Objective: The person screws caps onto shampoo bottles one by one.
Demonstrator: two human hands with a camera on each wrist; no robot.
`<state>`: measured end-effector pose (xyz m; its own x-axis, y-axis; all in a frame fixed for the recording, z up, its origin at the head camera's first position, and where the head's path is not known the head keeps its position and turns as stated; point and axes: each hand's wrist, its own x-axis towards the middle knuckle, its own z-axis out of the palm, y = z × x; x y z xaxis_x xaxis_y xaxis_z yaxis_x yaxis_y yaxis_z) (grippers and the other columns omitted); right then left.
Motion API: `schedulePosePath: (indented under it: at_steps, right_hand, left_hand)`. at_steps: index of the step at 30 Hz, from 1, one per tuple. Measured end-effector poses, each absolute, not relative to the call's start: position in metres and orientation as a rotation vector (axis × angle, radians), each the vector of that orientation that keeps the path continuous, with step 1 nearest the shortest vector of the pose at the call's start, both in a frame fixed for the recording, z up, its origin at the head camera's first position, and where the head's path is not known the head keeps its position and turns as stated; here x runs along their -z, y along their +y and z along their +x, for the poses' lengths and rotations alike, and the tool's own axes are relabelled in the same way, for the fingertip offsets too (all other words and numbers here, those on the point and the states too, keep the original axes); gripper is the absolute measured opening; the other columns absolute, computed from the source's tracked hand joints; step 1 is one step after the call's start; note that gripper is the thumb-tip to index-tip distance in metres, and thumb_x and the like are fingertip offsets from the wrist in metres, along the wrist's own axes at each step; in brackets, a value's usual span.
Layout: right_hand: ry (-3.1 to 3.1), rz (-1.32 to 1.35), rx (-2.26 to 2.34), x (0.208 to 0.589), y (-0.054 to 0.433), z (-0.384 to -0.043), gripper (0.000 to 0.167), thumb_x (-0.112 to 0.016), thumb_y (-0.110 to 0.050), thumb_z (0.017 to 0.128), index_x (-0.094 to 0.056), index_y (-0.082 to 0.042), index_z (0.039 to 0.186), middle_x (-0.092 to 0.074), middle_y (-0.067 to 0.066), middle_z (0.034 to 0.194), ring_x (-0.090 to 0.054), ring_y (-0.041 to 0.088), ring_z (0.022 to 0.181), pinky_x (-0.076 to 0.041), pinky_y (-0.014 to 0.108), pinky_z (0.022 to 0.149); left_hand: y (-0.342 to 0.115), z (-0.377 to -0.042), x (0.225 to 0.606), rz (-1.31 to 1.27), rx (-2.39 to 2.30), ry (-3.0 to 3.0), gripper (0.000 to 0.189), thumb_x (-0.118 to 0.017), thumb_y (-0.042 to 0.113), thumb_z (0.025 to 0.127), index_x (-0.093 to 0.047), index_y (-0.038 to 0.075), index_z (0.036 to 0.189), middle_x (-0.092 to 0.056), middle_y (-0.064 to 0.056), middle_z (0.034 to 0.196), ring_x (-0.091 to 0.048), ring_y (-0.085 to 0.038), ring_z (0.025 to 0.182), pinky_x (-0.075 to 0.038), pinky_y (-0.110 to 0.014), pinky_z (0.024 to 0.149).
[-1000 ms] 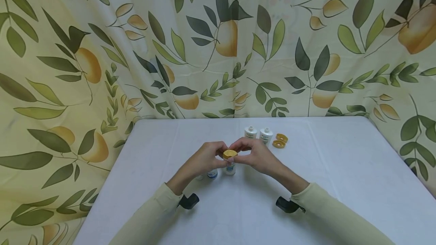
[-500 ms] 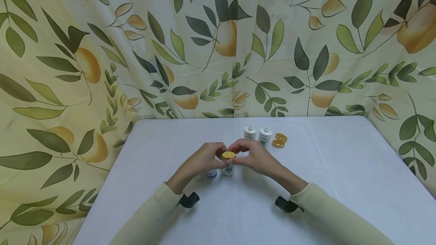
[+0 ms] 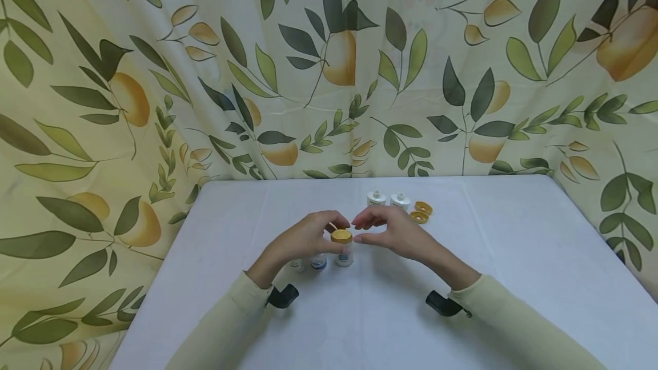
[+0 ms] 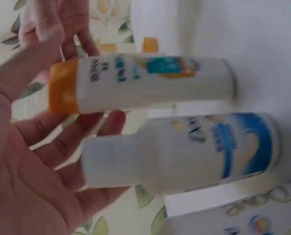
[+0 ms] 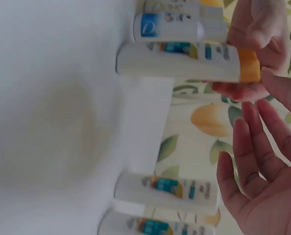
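A white bottle (image 3: 345,256) with an orange-yellow cap (image 3: 341,236) stands upright mid-table. My left hand (image 3: 308,237) is spread around the left side of the cap, thumb in front and fingers behind, without a visible grip. Just right of the cap, my right hand (image 3: 396,233) is apart from it, fingers relaxed and holding nothing. In the left wrist view, a white-capped bottle with a blue label (image 4: 209,152) stands beside the orange-capped bottle (image 4: 155,83). Part of another white bottle (image 4: 243,215) shows past it.
Behind my right hand stand two capless white bottles (image 3: 377,198) with bare necks, their lower parts hidden. Two orange-yellow caps (image 3: 419,217) lie to their right. The white-covered table (image 3: 488,233) ends at a leaf-patterned curtain (image 3: 308,101).
Both hands were at the cap earlier. My right hand has let go and moved right; my left fingers have spread wider. The capped bottle still stands upright.
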<state>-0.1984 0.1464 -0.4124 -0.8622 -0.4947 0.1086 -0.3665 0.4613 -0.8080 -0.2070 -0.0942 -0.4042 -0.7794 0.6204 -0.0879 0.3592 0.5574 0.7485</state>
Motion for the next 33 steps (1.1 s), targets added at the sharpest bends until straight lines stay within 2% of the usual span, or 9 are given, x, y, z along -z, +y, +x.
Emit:
schedulePosePath:
  at_steps: [4,8,15,18,21,26,33]
  right_hand:
    - [2.600,-0.716,1.368,0.406,0.157,-0.199,0.028,-0.084,-0.031,0.085,-0.073,-0.020,0.108,-0.072,0.000,0.108,-0.065,0.018,0.098,-0.055,0.047,0.094]
    - [2.654,-0.660,1.381,0.401,0.168,-0.201,0.028,-0.083,-0.029,0.086,-0.073,-0.017,0.110,-0.073,0.001,0.107,-0.065,0.016,0.095,-0.055,0.050,0.094]
    - [2.754,-0.558,1.368,0.397,0.191,-0.206,0.028,-0.079,-0.021,0.090,-0.072,-0.009,0.114,-0.072,0.001,0.103,-0.065,0.019,0.094,-0.056,0.049,0.093]
    - [2.795,-0.514,1.350,0.396,0.200,-0.209,0.028,-0.078,-0.019,0.091,-0.071,-0.009,0.116,-0.071,0.002,0.102,-0.065,0.019,0.094,-0.056,0.045,0.092]
    - [2.818,-0.482,1.343,0.395,0.210,-0.211,0.030,-0.079,-0.017,0.090,-0.070,-0.008,0.117,-0.070,0.004,0.100,-0.065,0.020,0.093,-0.058,0.036,0.088]
    - [2.845,-0.437,1.324,0.397,0.224,-0.213,0.033,-0.079,-0.017,0.090,-0.069,-0.007,0.120,-0.070,0.006,0.102,-0.066,0.022,0.095,-0.057,0.020,0.079]
    - [2.868,-0.396,1.275,0.400,0.238,-0.217,0.038,-0.079,-0.019,0.090,-0.067,-0.005,0.123,-0.069,0.008,0.105,-0.065,0.023,0.097,-0.055,0.018,0.082]
  left_hand:
    - [-0.097,-0.212,0.395,0.850,-1.136,2.405,0.051,-0.081,0.035,0.088,-0.061,0.013,0.130,-0.064,-0.003,0.129,-0.061,-0.021,0.121,-0.050,-0.047,0.106]
    - [-0.097,-0.219,0.391,0.872,-1.221,2.381,0.051,-0.079,0.037,0.090,-0.060,0.014,0.131,-0.062,0.002,0.130,-0.060,-0.019,0.122,-0.049,-0.049,0.108]
    - [-0.095,-0.230,0.386,0.855,-1.280,2.387,0.049,-0.077,0.036,0.092,-0.059,0.014,0.132,-0.062,0.001,0.131,-0.060,-0.019,0.122,-0.053,-0.036,0.102]
    - [-0.094,-0.234,0.383,0.883,-1.302,2.379,0.048,-0.077,0.034,0.092,-0.059,0.014,0.132,-0.062,0.003,0.129,-0.060,-0.022,0.123,-0.053,-0.036,0.102]
    - [-0.092,-0.239,0.381,0.907,-1.317,2.357,0.048,-0.079,0.030,0.090,-0.059,0.013,0.131,-0.062,0.002,0.129,-0.060,-0.023,0.123,-0.053,-0.040,0.103]
    - [-0.088,-0.248,0.375,0.918,-1.320,2.337,0.050,-0.079,0.026,0.090,-0.058,0.011,0.133,-0.061,-0.005,0.133,-0.060,-0.021,0.122,-0.053,-0.040,0.103]
    - [-0.081,-0.260,0.369,0.925,-1.307,2.348,0.048,-0.077,0.023,0.092,-0.058,0.005,0.133,-0.060,-0.008,0.134,-0.060,-0.025,0.123,-0.055,-0.034,0.099]
